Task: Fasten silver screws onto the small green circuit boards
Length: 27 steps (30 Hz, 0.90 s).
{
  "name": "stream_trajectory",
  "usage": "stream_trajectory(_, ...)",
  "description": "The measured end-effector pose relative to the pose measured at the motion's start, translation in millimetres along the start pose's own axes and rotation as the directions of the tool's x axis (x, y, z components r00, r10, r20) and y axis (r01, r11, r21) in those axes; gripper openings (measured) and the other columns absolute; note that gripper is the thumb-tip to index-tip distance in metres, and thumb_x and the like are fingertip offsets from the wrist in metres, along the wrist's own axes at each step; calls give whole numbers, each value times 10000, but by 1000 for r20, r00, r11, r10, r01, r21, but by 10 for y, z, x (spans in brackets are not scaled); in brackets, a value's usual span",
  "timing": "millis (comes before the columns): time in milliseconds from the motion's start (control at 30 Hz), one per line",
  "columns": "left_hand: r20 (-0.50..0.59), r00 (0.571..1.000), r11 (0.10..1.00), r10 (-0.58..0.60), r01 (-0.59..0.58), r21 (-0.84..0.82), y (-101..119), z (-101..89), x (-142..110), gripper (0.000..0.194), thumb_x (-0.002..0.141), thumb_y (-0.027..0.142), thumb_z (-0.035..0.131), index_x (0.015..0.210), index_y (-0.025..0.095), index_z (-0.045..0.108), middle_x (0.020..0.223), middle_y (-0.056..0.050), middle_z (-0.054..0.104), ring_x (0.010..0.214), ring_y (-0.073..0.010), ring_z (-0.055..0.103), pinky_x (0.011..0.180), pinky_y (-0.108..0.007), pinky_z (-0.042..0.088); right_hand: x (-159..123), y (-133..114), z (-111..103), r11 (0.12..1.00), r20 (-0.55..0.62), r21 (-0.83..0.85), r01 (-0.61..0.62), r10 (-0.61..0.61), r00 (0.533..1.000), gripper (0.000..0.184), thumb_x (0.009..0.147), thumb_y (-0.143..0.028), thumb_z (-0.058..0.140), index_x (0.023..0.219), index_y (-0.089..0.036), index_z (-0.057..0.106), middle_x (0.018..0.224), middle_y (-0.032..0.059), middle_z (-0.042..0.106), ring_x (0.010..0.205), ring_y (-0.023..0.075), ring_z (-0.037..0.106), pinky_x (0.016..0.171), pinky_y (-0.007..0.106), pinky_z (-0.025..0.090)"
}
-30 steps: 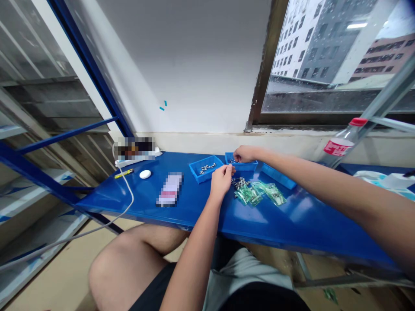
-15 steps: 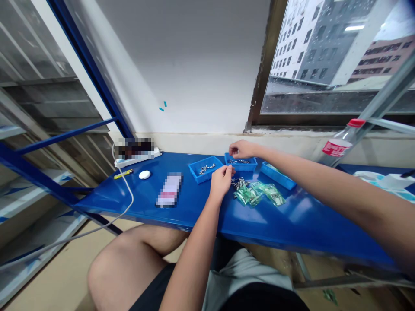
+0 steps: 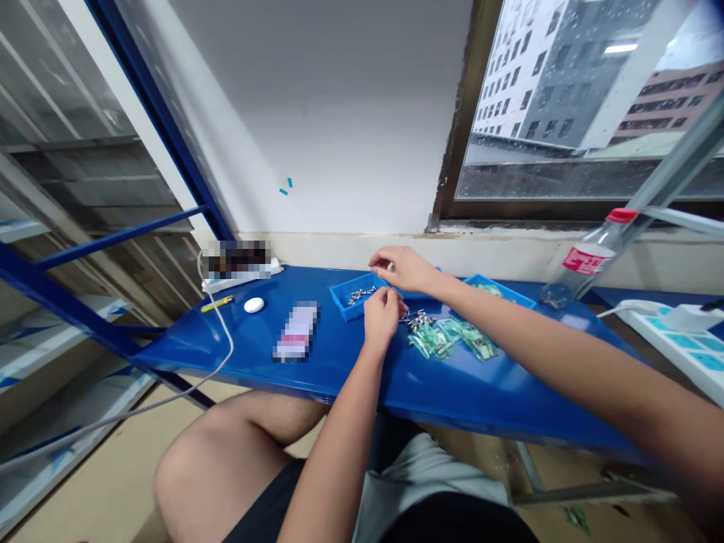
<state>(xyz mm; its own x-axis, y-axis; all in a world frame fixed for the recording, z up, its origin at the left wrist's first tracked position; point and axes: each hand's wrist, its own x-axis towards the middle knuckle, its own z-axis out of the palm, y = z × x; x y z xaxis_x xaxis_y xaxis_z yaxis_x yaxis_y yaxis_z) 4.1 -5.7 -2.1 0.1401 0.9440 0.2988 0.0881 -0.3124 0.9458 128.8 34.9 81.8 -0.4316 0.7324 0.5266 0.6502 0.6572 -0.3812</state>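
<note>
The left hand (image 3: 381,315) is pinched, the right hand (image 3: 401,269) narrowly curled beyond it; what they hold, I cannot tell. Metal pieces (image 3: 360,294) lie in a blue tray (image 3: 353,312) just left. A bottle's red label (image 3: 584,260) is illegible.

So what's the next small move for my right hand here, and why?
Perhaps lower the right hand into the left tray and take one of the metal parts. The hand is by that tray's far right corner, and several parts lie loose inside. Whether the hand already holds something, I can't tell.
</note>
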Motion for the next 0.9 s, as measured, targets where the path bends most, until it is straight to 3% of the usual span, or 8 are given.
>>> stream_trajectory(167, -204, 974, 995, 98, -103, -12, 85, -70, -22, 344, 980, 276, 436, 647, 199, 480, 555, 32, 522, 553, -118, 485, 594, -228, 384, -563, -27, -11, 988, -50, -119, -103, 98, 994, 121, 942, -173, 589, 1003, -186, 692, 893, 57, 737, 791, 196, 657, 745, 306, 488)
stream_trajectory(367, -184, 978, 987, 103, -124, -104, 67, -70, -1, 324, 1016, 351, 413, 769, 203, 561, 578, 35, 546, 547, -122, 519, 598, -229, 411, -1047, 108, 139, 984, 149, -172, -47, 73, 986, 269, 958, -125, 555, 1130, -206, 745, 1099, 86, 775, 977, 247, 707, 906, 370, 518)
stream_trajectory(533, -160, 983, 987, 94, -113, -112, 43, -50, 2, 344, 1021, 400, 431, 802, 200, 607, 586, 25, 577, 545, -126, 550, 586, -230, 433, -1115, 118, 267, 977, 203, -212, -35, 79, 976, 328, 946, -90, 562, 1190, -194, 753, 1058, 104, 763, 1052, 258, 666, 928, 359, 521)
stream_trajectory(800, -130, 988, 989, 86, -100, -107, 23, -44, 13, 350, 1021, 411, 429, 840, 195, 636, 588, 18, 603, 532, -129, 557, 574, -234, 444, -1045, 154, 345, 956, 155, -285, -65, 113, 982, 194, 879, -66, 627, 935, -186, 769, 863, 95, 703, 954, 255, 620, 828, 341, 522)
stream_trajectory(900, -124, 987, 991, 99, -109, -77, 22, -43, 13, 366, 1028, 422, 421, 847, 194, 643, 592, 15, 608, 549, -132, 569, 591, -234, 448, -1081, 144, 325, 968, 80, -245, -57, 79, 994, 227, 872, -62, 604, 1002, -190, 740, 905, 86, 717, 949, 261, 623, 861, 377, 529)
